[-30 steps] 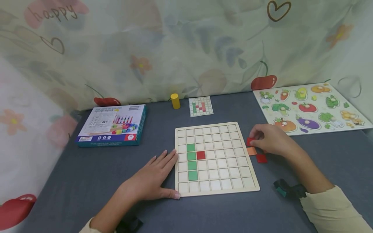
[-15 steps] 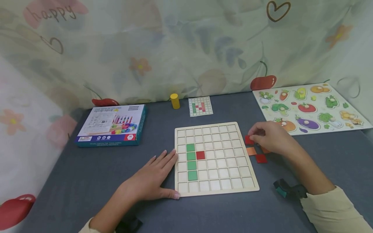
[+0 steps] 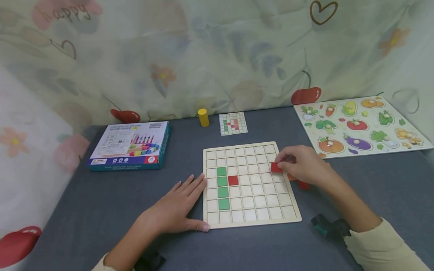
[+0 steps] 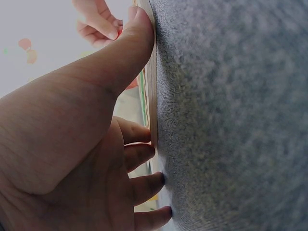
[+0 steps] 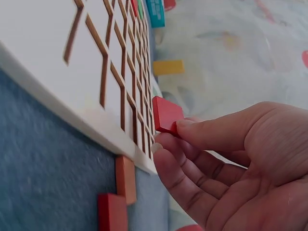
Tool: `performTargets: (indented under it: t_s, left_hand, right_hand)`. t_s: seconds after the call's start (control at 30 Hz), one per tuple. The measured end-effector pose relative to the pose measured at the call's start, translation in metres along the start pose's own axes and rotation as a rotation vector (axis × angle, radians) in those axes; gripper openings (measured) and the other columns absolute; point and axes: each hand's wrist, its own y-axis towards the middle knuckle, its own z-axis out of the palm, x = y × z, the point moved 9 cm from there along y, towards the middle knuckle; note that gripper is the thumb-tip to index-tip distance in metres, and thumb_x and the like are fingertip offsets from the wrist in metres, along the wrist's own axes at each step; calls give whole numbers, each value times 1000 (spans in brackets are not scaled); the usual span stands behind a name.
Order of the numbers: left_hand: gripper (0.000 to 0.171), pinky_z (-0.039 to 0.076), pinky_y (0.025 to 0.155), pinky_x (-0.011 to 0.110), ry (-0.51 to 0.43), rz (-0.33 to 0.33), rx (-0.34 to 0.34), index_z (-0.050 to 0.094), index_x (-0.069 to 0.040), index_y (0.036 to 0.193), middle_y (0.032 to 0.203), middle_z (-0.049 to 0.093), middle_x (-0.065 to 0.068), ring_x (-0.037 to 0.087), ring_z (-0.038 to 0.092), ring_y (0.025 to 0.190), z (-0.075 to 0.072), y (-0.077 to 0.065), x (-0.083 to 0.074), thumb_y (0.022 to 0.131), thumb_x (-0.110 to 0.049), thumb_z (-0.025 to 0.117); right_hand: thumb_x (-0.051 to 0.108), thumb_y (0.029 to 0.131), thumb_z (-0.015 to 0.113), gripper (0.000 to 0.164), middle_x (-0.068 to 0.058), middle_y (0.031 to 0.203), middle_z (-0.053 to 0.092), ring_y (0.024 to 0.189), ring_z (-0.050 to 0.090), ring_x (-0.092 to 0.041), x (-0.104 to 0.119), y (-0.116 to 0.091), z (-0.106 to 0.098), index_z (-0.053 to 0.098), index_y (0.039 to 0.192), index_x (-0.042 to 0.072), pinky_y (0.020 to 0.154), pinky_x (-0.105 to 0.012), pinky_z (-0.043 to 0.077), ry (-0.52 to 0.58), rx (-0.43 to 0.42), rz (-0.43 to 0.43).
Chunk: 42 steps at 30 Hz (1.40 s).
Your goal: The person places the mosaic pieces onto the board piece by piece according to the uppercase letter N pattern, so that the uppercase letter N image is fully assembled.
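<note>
A wooden grid board point(image 3: 252, 225) lies flat on the table, its squares outlined by raised lines. In one column sit several green square tiles point(image 3: 223, 192), and a red tile point(image 3: 233, 180) fills a square beside them. My left hand point(image 3: 173, 210) rests along the board's left edge, fingers straight, thumb at the near corner. Between thumb and fingertips my right hand point(image 3: 303, 165) pinches another red square tile point(image 5: 167, 114), held over the board's right edge. An orange tile point(image 5: 125, 179) and a second red tile point(image 5: 112, 212) lie just off that edge, partly hidden by the hand in the head view.
Behind the board are a small printed pattern card point(image 3: 233, 124) and a yellow cylinder point(image 3: 204, 117). A boxed toy set point(image 3: 130, 146) lies at the left. At the back right is a vegetable puzzle board point(image 3: 362, 128). A patterned cloth point(image 3: 210, 56) hangs behind the table.
My right hand has picked up the red tile from beside the board and carried it left over the right edge. My left hand has stayed in place.
</note>
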Motion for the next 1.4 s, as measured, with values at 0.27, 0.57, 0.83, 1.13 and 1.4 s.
performTargets:
  t_s: [0.27, 0.57, 0.83, 1.13, 1.4]
  left_hand:
    - [118, 13, 119, 54, -1, -9, 8, 14, -17, 163, 168, 9, -1, 27, 4, 153, 1, 1, 1, 75, -82, 59]
    - [119, 12, 119, 55, -4, -6, 9, 13, -16, 163, 168, 8, -1, 26, 4, 153, 1, 1, 1, 75, -82, 59]
    - [118, 12, 119, 56, -12, 3, 7, 13, -16, 163, 168, 8, -1, 27, 4, 153, 1, 0, 1, 76, -81, 59]
    - [118, 12, 119, 56, -16, 7, 3, 13, -16, 163, 168, 9, -1, 27, 4, 153, 1, 0, 1, 76, -81, 59]
    - [118, 13, 119, 56, -7, 10, -2, 14, -15, 163, 168, 9, 0, 27, 4, 153, 1, 0, 1, 76, -81, 59]
  right_hand:
    - [2, 89, 70, 12, 0, 87, 68, 77, 58, -18, 14, -1, 16, 76, 93, 11, 70, -36, 48, 39, 17, -55]
    - [-1, 88, 70, 15, 3, 85, 68, 76, 58, -15, 35, -2, 41, 76, 91, 13, 70, -35, 49, 41, 39, -96]
    - [-3, 88, 72, 17, 7, 87, 68, 78, 59, -11, 55, -8, 61, 76, 91, 14, 75, -35, 52, 57, 82, -171]
    - [-1, 86, 75, 15, 8, 86, 65, 77, 57, -9, 63, -13, 73, 75, 93, 12, 73, -31, 52, -24, 84, -208]
    - [-1, 85, 75, 17, 8, 84, 60, 72, 51, -8, 68, -16, 73, 79, 93, 13, 64, -27, 46, -84, 60, -274]
